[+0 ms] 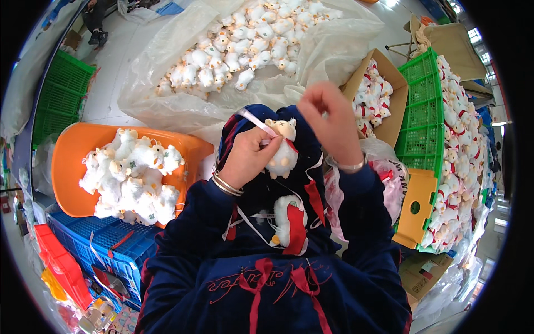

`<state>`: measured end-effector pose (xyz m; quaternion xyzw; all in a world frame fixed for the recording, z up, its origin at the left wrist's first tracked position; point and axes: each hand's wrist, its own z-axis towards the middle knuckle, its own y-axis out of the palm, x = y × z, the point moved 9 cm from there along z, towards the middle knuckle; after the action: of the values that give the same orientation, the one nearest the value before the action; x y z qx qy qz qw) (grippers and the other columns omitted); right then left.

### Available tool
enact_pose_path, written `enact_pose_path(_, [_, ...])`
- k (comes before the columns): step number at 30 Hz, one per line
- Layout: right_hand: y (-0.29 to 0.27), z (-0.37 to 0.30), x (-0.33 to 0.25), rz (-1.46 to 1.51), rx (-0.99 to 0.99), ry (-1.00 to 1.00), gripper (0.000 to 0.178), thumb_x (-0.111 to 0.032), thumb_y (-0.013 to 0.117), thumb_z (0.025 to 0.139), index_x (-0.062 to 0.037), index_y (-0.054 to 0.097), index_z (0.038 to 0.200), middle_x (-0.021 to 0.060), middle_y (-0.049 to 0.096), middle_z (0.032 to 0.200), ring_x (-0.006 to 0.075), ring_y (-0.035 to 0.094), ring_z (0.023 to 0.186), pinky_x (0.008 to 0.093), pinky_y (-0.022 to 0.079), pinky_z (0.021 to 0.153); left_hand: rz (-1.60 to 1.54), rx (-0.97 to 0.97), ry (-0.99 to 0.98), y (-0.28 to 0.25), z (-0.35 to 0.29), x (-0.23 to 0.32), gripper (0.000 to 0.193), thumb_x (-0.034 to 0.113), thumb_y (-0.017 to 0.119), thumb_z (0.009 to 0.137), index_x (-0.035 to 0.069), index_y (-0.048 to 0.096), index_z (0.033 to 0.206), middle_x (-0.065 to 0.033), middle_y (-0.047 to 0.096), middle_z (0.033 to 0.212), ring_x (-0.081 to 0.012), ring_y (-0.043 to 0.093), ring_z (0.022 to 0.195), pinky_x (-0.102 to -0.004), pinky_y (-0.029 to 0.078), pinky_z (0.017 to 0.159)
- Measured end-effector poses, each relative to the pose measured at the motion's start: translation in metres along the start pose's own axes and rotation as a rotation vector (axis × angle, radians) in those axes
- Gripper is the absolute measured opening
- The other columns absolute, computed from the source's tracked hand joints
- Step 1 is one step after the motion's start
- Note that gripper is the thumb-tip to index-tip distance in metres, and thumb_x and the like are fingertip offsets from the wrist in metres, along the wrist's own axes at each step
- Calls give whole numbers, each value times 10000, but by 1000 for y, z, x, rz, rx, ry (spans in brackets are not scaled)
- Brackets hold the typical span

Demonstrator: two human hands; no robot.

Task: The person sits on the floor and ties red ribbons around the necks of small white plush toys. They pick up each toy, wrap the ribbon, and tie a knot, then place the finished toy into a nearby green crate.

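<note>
My left hand [248, 157] grips a small white plush animal [283, 150] with a cream face, held upright over my lap, and a pale ribbon [253, 119] runs from its neck across my fingers. My right hand [330, 119] is raised just right of the toy's head, fingers pinched together as if on a thin thread or the ribbon's end; what it pinches is too small to see. A second white plush toy with a red scarf [290, 221] lies on my dark blue lap below.
An orange tub [67, 161] of white plush toys sits at my left on a blue crate [111, 245]. A clear plastic sheet [167, 72] ahead carries several more toys. A cardboard box [389, 94] and a green crate [420, 111] with toys stand at the right.
</note>
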<state>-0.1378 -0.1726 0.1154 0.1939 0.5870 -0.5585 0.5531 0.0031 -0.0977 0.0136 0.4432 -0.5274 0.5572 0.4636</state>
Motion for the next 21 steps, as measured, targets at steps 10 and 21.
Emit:
enact_pose_path(10, [40, -66, 26, -37, 109, 74, 126, -77, 735, 881, -17, 710, 988, 105, 618, 966, 293, 631, 882, 365, 513, 774, -94, -33, 1, -13, 2, 5, 157, 127, 654, 1023, -20, 700, 1052, 12, 615, 757, -31, 508, 686, -241, 421, 594])
enact_pose_path(21, [48, -59, -6, -189, -59, -372, 105, -59, 743, 840, -70, 720, 942, 58, 676, 1046, 281, 616, 914, 364, 503, 812, 88, -415, -48, -36, 33, 50, 142, 49, 614, 988, -16, 675, 1099, 4, 654, 880, -66, 577, 806, -241, 491, 739])
